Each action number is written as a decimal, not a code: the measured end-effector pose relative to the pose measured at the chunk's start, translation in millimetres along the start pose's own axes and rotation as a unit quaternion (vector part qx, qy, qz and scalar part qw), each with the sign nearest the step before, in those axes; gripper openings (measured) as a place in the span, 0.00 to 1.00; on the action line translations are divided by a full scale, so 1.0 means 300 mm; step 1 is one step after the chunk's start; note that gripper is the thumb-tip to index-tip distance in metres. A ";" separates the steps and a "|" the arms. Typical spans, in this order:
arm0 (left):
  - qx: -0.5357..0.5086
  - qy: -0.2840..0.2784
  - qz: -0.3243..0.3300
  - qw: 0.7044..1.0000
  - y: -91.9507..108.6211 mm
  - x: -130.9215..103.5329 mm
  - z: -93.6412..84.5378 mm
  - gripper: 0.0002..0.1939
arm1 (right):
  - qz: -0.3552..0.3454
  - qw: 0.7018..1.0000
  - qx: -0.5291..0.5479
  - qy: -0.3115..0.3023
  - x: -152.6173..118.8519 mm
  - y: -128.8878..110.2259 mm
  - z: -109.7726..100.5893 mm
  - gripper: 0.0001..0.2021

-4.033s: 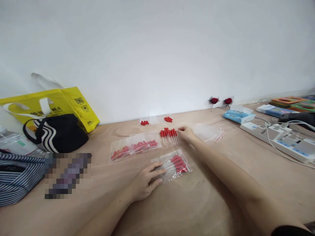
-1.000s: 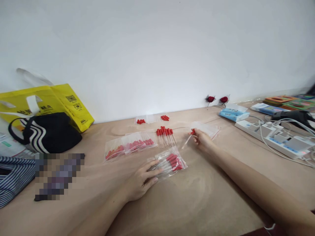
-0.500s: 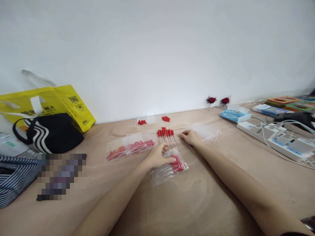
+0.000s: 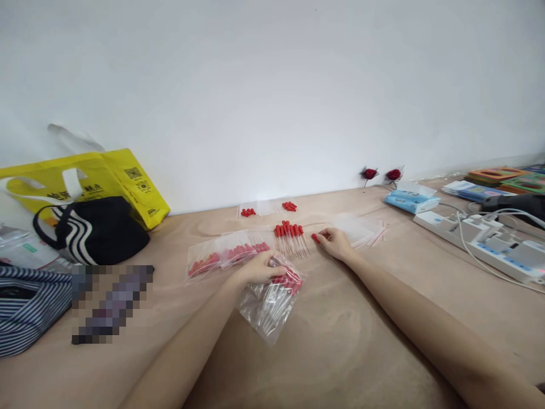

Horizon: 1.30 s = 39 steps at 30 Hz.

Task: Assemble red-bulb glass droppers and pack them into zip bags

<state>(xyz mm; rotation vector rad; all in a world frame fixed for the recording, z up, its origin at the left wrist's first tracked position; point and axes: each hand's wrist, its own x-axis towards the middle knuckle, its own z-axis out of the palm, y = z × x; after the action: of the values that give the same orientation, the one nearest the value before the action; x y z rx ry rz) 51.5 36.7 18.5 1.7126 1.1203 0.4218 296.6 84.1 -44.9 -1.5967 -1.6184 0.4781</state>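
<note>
My left hand (image 4: 259, 269) is closed on the upper edge of a clear plastic bag (image 4: 272, 304). Inside it lie several droppers with red bulbs and thin clear tubes. My right hand (image 4: 336, 244) pinches one dropper by its red bulb (image 4: 315, 238); its tube is hidden by the hand. Between the hands, a fan of loose droppers (image 4: 289, 238) lies on the table, bulbs pointing toward the wall. Left of them are zip bags (image 4: 204, 264) filled with more red-bulbed droppers, overlapping one another. Flat clear zip bags (image 4: 360, 230) lie just beyond my right hand.
Small red bulbs (image 4: 289, 206) lie on clear bags near the wall. On the left stand a yellow bag (image 4: 140, 199) and a black pouch (image 4: 114, 233). To the right are a tissue pack (image 4: 411, 201), a power strip (image 4: 485, 250) with cables, and two red roses (image 4: 394, 175).
My left hand has taken the bag of droppers by its edge and swung it left and nearer to me. A red bulb now shows at my right fingertips, where a thin tube showed before.
</note>
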 end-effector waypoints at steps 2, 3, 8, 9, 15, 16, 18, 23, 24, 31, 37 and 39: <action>-0.054 0.090 -0.002 0.994 -0.004 -0.029 -0.030 0.17 | -0.006 1.000 -0.001 0.006 -0.001 0.000 0.000 0.14; -0.091 0.137 -0.002 0.986 -0.002 -0.039 -0.047 0.18 | -0.009 1.000 -0.001 0.009 -0.002 0.000 0.000 0.14; -0.213 0.317 0.096 0.919 0.030 -0.047 -0.154 0.22 | -0.021 0.999 -0.007 0.026 -0.009 -0.006 0.000 0.14; -0.194 0.357 0.137 0.903 0.030 -0.042 -0.174 0.21 | -0.022 0.999 -0.010 0.033 -0.012 -0.008 0.000 0.14; 0.159 0.422 0.310 0.837 -0.073 0.007 -0.232 0.11 | -0.018 0.994 -0.049 0.100 -0.033 -0.005 -0.046 0.14; 0.212 0.381 0.315 0.843 -0.099 0.015 -0.232 0.12 | -0.015 0.991 -0.071 0.112 -0.035 -0.001 -0.065 0.14; 0.263 0.319 0.310 0.856 -0.140 0.025 -0.231 0.13 | -0.002 0.981 -0.150 0.127 -0.037 0.011 -0.108 0.14; 0.335 0.227 0.285 0.869 -0.152 -0.021 -0.217 0.19 | 0.080 0.936 -0.335 0.076 -0.028 0.051 -0.185 0.21; 0.353 0.219 0.282 0.865 -0.145 -0.044 -0.206 0.22 | 0.095 0.931 -0.349 0.058 -0.025 0.058 -0.189 0.22; 0.424 0.183 0.355 0.813 -0.146 -0.188 -0.059 0.16 | 0.057 0.924 -0.379 0.001 -0.005 0.084 -0.168 0.17; 0.368 0.175 0.348 0.845 -0.160 -0.198 -0.023 0.13 | 0.034 0.928 -0.370 0.033 -0.008 0.097 -0.164 0.14; 0.363 0.175 0.345 0.847 -0.158 -0.195 -0.028 0.12 | 0.028 0.929 -0.364 0.056 -0.009 0.102 -0.171 0.14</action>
<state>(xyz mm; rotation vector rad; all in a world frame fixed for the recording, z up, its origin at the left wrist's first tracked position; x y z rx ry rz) -7.2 -4.4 -6.6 2.8199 0.9255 0.8553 354.5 72.2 -37.0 -2.1576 -1.7686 -0.2315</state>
